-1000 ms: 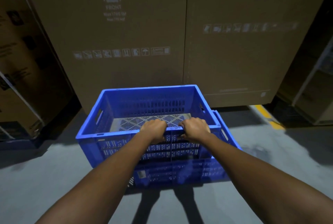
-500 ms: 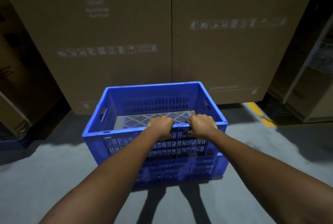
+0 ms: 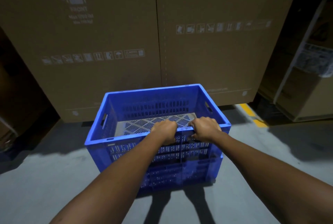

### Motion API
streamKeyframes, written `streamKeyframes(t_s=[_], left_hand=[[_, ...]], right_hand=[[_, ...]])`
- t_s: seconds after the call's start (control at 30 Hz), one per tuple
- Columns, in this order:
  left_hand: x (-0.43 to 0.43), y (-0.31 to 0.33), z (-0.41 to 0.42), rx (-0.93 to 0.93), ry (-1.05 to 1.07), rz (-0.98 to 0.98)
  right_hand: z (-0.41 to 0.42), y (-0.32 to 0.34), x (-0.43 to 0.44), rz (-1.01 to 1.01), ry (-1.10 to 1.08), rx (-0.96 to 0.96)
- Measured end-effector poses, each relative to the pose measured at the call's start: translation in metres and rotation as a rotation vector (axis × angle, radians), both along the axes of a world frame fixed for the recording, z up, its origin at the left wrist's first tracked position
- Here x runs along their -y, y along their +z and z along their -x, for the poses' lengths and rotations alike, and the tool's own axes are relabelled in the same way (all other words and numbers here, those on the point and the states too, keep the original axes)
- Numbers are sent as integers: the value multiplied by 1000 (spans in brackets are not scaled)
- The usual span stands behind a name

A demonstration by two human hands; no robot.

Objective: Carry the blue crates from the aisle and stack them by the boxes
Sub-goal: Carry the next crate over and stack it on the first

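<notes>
A blue slotted plastic crate (image 3: 155, 105) sits squarely on top of a second blue crate (image 3: 180, 175) on the grey floor, right in front of two tall cardboard boxes (image 3: 111, 43). The top crate is empty and its perforated grey base shows. My left hand (image 3: 164, 130) and my right hand (image 3: 205, 128) both grip the near rim of the top crate, side by side, fingers curled over the edge. Only the front wall of the lower crate shows beneath.
More cardboard boxes stand at the left (image 3: 16, 87) and on racking at the right (image 3: 306, 72). A yellow floor line (image 3: 252, 114) runs along the right of the boxes. Bare concrete floor (image 3: 45, 178) lies on both sides of the crates.
The top crate has shifted right and now lines up over the lower crate, whose right side no longer sticks out. Both hands kept their grip on the near rim.
</notes>
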State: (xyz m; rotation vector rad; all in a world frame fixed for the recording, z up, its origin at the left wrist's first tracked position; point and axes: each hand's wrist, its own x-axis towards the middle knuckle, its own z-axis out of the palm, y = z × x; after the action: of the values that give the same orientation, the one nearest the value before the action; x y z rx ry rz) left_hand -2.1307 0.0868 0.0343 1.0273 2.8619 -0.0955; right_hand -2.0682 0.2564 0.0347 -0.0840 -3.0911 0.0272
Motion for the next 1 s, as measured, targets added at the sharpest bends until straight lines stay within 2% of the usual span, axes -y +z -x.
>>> streamKeyframes(t_s=[0.4, 0.73, 1.0], left_hand=[[-8, -2, -5, -38, 7, -11], [-5, -6, -11, -90, 11, -52], [18, 0, -13, -3, -159, -107]], right_hand=[[0, 2, -7, -15, -11, 68], [0, 0, -3, -47, -35, 50], [-3, -6, 11, -105, -168, 88]])
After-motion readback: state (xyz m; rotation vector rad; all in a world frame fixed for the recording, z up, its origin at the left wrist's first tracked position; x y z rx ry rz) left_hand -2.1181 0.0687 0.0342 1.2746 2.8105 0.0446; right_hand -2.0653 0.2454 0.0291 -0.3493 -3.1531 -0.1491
